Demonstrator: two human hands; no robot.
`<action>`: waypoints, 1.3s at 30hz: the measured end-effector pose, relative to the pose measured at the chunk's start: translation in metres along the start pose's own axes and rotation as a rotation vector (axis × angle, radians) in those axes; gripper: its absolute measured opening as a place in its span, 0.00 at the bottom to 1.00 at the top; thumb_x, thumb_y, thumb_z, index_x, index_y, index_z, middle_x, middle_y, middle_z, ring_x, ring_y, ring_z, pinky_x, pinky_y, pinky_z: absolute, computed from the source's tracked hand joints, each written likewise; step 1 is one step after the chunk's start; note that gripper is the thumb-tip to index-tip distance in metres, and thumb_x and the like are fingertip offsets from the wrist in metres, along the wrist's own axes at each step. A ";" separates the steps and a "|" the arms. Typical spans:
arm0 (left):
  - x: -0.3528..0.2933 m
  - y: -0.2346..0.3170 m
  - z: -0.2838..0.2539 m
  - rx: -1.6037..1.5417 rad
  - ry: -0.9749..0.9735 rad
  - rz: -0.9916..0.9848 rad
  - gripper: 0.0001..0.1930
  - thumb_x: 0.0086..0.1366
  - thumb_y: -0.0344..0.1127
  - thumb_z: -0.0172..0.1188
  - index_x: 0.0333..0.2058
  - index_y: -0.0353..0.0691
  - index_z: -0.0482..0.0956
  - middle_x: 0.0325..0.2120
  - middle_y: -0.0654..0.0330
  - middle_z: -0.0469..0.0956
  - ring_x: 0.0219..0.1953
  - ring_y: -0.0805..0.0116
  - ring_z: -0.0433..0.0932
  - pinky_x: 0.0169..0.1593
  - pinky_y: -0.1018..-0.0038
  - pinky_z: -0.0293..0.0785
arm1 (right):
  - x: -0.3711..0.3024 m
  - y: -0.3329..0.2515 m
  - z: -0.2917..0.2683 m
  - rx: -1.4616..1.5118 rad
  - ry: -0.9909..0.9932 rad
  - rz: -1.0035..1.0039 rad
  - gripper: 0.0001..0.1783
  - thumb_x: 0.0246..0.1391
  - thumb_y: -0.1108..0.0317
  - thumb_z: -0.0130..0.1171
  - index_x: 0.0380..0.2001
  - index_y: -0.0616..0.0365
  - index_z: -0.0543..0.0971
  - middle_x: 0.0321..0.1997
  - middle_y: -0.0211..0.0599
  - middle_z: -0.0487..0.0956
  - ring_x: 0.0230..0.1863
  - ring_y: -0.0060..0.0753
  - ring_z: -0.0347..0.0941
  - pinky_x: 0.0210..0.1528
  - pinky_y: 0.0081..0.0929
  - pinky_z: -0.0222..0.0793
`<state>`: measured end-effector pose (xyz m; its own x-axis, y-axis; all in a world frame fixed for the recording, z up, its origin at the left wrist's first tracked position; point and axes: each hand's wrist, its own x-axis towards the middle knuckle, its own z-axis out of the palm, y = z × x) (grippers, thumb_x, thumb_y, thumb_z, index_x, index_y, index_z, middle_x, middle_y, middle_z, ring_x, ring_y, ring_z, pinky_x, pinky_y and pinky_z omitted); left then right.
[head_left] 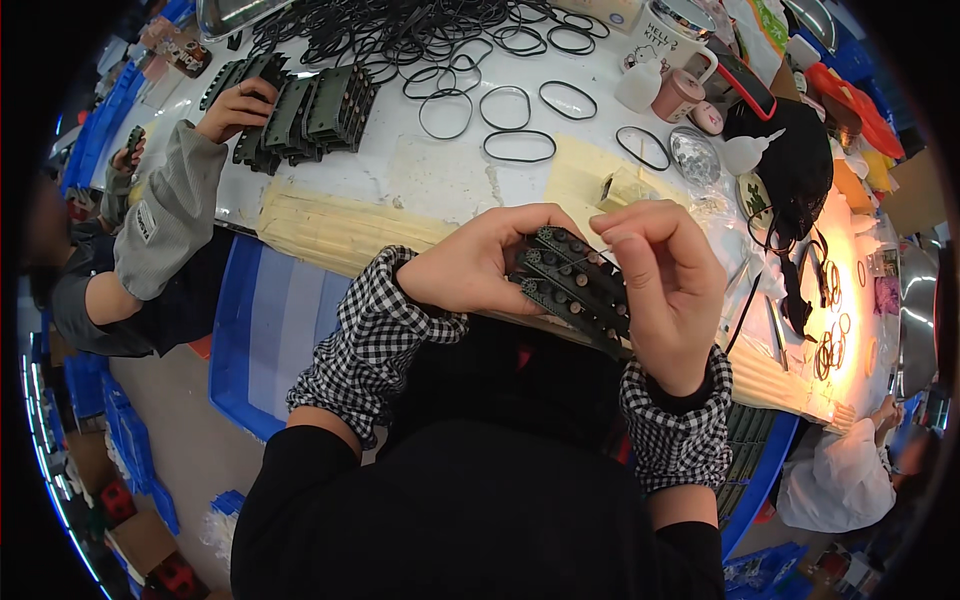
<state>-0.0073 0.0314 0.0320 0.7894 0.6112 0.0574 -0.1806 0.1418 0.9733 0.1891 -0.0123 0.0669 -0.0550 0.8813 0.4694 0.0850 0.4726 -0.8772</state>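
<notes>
My left hand (480,260) grips a dark green toy tank chassis (575,285) from its left side, fingers behind and thumb below. Rows of small round wheels run along the chassis, which is tilted above the table's near edge. At its upper right, my right hand (675,285) is closed, with thumb and forefinger pinched together over the wheels. A thin dark line shows by those fingertips; whether it is a tool or a band is too fine to tell. Checked sleeve covers wrap both forearms.
Black rubber loops (520,147) lie spread before a tangled pile (370,35). At left, another person's hand (240,108) touches stacked green chassis (340,105). A white mug (668,38), a phone (742,82) and tweezers (776,330) are at right. A blue bin (235,345) sits below left.
</notes>
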 end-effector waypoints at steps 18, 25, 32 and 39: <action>-0.005 -0.005 -0.007 0.051 0.357 0.212 0.29 0.51 0.15 0.66 0.52 0.35 0.67 0.45 0.59 0.76 0.49 0.73 0.76 0.54 0.75 0.75 | 0.018 0.044 -0.045 -0.928 0.218 -0.272 0.06 0.56 0.71 0.60 0.36 0.61 0.79 0.34 0.42 0.78 0.41 0.43 0.71 0.43 0.35 0.67; -0.004 0.000 0.006 -0.236 0.470 0.194 0.26 0.54 0.15 0.63 0.51 0.35 0.67 0.45 0.59 0.76 0.49 0.72 0.77 0.53 0.75 0.76 | 0.000 0.005 -0.037 -0.874 -0.004 -0.451 0.20 0.52 0.68 0.64 0.49 0.58 0.78 0.50 0.39 0.77 0.51 0.40 0.72 0.54 0.34 0.66; 0.001 -0.001 0.018 -0.285 0.501 0.176 0.23 0.56 0.18 0.64 0.51 0.33 0.69 0.45 0.59 0.77 0.48 0.72 0.77 0.51 0.77 0.75 | 0.002 0.006 -0.018 -1.248 -0.148 -0.659 0.21 0.49 0.71 0.56 0.50 0.51 0.80 0.51 0.33 0.77 0.54 0.37 0.73 0.53 0.35 0.71; -0.003 -0.004 0.018 -0.210 0.489 0.195 0.25 0.57 0.16 0.60 0.54 0.33 0.68 0.47 0.56 0.77 0.51 0.68 0.76 0.55 0.72 0.74 | 0.003 0.016 -0.018 -1.149 -0.123 -0.749 0.24 0.41 0.74 0.59 0.48 0.54 0.81 0.47 0.36 0.79 0.48 0.38 0.76 0.44 0.32 0.76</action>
<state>0.0019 0.0149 0.0315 0.3750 0.9242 0.0728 -0.4480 0.1119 0.8870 0.2078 -0.0016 0.0563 -0.5339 0.4376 0.7235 0.7597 0.6239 0.1833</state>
